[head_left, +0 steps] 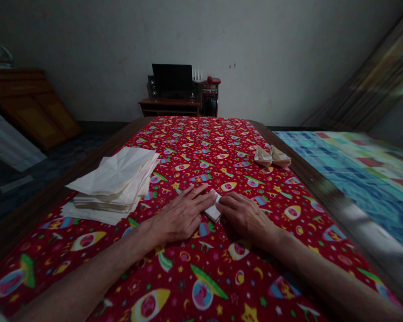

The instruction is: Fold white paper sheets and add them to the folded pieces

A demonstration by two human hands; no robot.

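Grey plain wall [272, 40], red rocket-print cloth [181, 286]; my left hand [183, 214] spreads, right hand [244, 217] curls, grip hidden, touching folded white paper [212, 212].

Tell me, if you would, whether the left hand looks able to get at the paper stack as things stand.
Probably yes: only red cloth shows between the left hand and the paper stack, though that hand's fingers touch the folded paper.

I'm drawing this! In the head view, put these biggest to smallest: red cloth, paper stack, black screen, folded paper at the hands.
1. Red cloth
2. Paper stack
3. Black screen
4. Folded paper, partly covered

The screen's far away, so real size is unsure.
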